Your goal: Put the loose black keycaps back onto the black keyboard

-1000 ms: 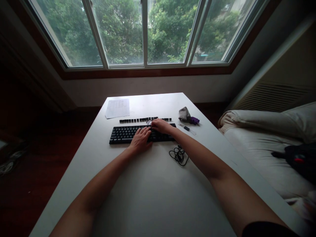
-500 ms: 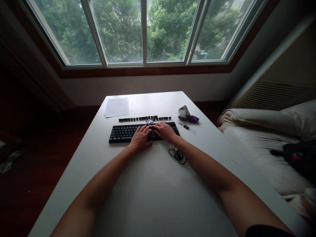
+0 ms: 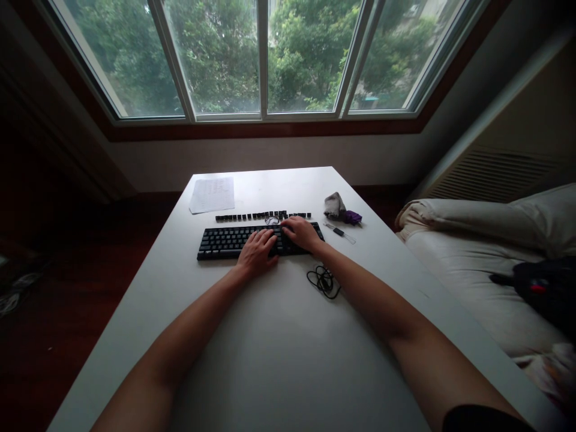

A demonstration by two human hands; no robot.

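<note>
A black keyboard lies across the white table, and both of my hands are on it. My left hand rests over its middle with the fingers stretched forward and the thumb at the near edge. Over the right part is my right hand, its fingers bent and slightly apart at the far side of the keys; no held thing shows in it. Just behind the keyboard stands a row of loose black keycaps. A small clear ring-shaped thing sits between that row and the keyboard.
A coiled black cable lies by my right forearm. To the right are a wire keycap puller and a grey and purple cloth. A paper sheet lies at the back left of the white table. A sofa stands at right.
My right hand has shifted slightly away from my left hand and toward the keyboard's far edge. My left hand has stayed in place.
</note>
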